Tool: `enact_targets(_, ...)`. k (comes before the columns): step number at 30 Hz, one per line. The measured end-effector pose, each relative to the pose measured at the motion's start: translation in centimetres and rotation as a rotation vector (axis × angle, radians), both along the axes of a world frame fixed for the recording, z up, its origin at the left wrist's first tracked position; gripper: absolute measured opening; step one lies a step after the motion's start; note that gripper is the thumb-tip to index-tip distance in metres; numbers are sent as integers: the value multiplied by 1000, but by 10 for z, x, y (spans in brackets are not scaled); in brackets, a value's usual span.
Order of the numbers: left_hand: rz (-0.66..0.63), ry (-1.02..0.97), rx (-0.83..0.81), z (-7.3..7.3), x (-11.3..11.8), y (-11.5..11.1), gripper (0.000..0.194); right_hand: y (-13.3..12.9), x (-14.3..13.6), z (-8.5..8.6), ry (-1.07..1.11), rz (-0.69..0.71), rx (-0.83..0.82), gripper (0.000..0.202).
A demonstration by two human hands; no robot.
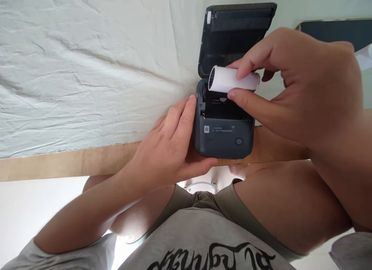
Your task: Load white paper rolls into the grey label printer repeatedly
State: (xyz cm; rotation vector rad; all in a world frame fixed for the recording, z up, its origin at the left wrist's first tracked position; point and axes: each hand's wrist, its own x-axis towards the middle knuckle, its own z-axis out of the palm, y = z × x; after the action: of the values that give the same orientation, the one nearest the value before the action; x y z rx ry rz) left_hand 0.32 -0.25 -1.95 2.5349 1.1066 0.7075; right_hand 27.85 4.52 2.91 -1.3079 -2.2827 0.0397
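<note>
A dark blue-grey label printer (pixel 216 142) stands at the table's front edge with its lid (pixel 234 35) flipped up and its black paper bay (pixel 213 109) exposed. My left hand (pixel 167 147) steadies it, fingers along the left side and thumb at the front edge. Between the thumb and fingers of my right hand (pixel 302 82) is a small white paper roll (pixel 225 80), tilted slightly, its hollow end facing left. The roll is above the back part of the bay; whether it touches the printer I cannot tell. A round power button (pixel 239 141) shows on the printer's front.
A pale wrinkled cloth (pixel 95 76) covers the table, leaving a wooden strip (pixel 66 159) bare along the front edge. Behind my right hand lies a dark flat object (pixel 340 31) like a phone or tablet, with something white (pixel 364 57) beside it. My legs are below the edge.
</note>
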Motion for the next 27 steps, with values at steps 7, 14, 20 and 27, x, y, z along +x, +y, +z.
enact_targets(7,-28,-9,52,-2,-1,2,106,3,-3,-1,13,33,-60,20)
enact_targets(14,-23,-33,4,-1,-1,0,105,-3,-5,5,52,125,-18,18)
enact_targets(20,-34,-87,-78,4,-2,1,91,-23,4,11,74,101,-98,23)
enact_targets(27,-75,-64,-49,5,-5,-1,61,-11,58,-8,134,-86,-217,65)
